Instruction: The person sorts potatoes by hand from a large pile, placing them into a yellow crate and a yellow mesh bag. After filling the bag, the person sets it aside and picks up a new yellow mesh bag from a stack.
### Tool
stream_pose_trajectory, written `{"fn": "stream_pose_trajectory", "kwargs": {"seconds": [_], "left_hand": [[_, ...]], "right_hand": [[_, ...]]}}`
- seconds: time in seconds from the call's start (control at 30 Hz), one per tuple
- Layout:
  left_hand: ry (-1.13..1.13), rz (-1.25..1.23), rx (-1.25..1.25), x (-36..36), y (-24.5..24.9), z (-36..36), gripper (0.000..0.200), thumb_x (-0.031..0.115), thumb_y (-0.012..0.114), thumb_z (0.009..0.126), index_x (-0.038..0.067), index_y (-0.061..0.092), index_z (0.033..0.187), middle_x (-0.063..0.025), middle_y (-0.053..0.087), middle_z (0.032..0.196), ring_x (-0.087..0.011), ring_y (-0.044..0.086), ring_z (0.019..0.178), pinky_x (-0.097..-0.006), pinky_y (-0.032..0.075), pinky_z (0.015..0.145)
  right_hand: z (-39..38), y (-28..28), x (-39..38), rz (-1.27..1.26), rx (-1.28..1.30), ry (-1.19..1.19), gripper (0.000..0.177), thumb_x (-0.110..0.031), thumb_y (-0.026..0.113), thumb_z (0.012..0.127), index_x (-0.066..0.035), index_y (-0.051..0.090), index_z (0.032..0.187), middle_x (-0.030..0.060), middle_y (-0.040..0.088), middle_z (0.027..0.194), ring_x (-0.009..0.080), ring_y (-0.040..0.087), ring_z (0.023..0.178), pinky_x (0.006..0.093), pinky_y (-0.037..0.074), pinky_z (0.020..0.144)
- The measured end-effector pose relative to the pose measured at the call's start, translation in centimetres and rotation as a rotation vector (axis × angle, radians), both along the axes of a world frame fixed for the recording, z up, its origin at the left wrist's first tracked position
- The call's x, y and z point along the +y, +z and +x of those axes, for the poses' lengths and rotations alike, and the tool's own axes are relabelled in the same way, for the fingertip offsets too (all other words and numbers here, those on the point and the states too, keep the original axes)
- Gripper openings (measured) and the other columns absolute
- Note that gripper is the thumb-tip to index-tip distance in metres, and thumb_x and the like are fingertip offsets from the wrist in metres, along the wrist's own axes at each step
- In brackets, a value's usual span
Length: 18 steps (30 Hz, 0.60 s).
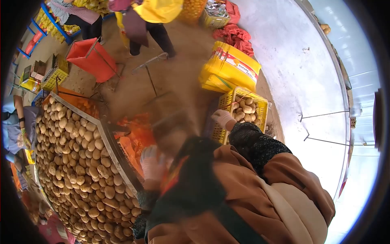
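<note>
My right hand (223,118), in a pale glove, is at the left rim of a yellow plastic crate (263,112). Its fingers bend over the outer side of that rim. Inside the crate lie several potatoes (244,109). Smeared by motion, my left hand (151,163) is gloved too and stands beside an orange-red mesh bag (136,132). Whether those left fingers hold anything cannot be made out. Left of that hand, a metal-edged sorting table (118,156) bears a big heap of potatoes (83,171).
Yellow printed cartons or bags (233,67) are stacked behind the crate. A red open bag on a frame (92,59) and a metal stand (149,73) are ahead. Co-workers (152,28) stand at the back and along the left. A white wall (300,81) runs along the right.
</note>
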<state>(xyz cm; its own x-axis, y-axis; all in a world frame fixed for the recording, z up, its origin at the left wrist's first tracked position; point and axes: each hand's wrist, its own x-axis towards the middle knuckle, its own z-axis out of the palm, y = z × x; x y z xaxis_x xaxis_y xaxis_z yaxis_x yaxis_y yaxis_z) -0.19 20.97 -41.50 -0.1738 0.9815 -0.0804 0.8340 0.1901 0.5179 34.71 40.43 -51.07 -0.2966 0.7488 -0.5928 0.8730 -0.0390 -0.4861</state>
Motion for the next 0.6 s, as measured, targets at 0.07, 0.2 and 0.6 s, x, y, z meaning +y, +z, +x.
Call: {"fn": "stream_pose_trajectory", "kwargs": {"seconds": [0.07,0.2,0.6], "left_hand": [[-0.015,-0.136,-0.037,0.5,-0.3,0.0,0.041,0.022,0.066,0.085,0.001,0.06,0.12,-0.0207,0.061,0.121,-0.0412,0.053,0.117,-0.0509,0.042,0.101],[0.002,-0.493,-0.154,3.6,0.2,0.6,0.044,0.019,0.068,0.086,-0.002,0.059,0.124,-0.0238,0.06,0.123,-0.0421,0.053,0.119,-0.0494,0.043,0.102],[0.141,-0.749,-0.097,10.8,-3.5,5.3,0.047,0.022,0.065,0.089,-0.007,0.058,0.126,-0.0274,0.06,0.124,-0.0415,0.057,0.116,-0.0454,0.045,0.1]], "right_hand": [[2.2,-2.4,1.6,-0.016,-0.006,-0.195,0.033,-0.032,0.057,0.094,-0.006,0.07,0.11,0.0169,0.067,0.115,0.0359,0.061,0.11,0.0408,0.048,0.095],[7.8,-9.2,5.9,0.073,-0.013,-0.276,0.037,-0.034,0.061,0.092,-0.004,0.07,0.112,0.0195,0.069,0.11,0.0361,0.064,0.104,0.0405,0.049,0.091],[9.7,-18.1,25.3,-0.028,-0.384,-0.273,0.041,-0.036,0.064,0.085,-0.005,0.069,0.112,0.0199,0.068,0.113,0.0381,0.064,0.106,0.045,0.051,0.091]]}}
